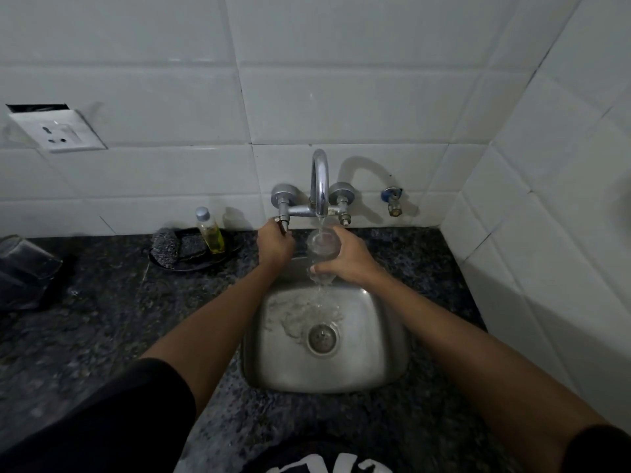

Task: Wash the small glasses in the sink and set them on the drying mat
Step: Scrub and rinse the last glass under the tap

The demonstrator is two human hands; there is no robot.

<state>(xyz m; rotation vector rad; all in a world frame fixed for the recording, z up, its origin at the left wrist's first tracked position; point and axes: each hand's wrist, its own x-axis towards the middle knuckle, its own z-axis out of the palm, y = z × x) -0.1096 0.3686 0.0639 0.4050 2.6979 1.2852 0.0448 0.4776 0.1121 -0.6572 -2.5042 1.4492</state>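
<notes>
Right hand (345, 257) holds a clear, seemingly overflowing glass (322, 247); left hand (275, 242) pinches the tap handle (283, 225).

Sink (386, 343): brushed stainless steel, dull sheen, water-streaked. Tap (320, 179): polished chrome-like metal, glossy. Counter (102, 312): speckled dark stone, smooth, faintly glossy. Wall tiles (341, 104): white glazed ceramic, glossy. Glass (322, 249): clear, wet. Bottle (210, 235) near the counter's back edge: clear plastic, grey cap. Scrubber (165, 249): coarse, rough mesh.
</notes>
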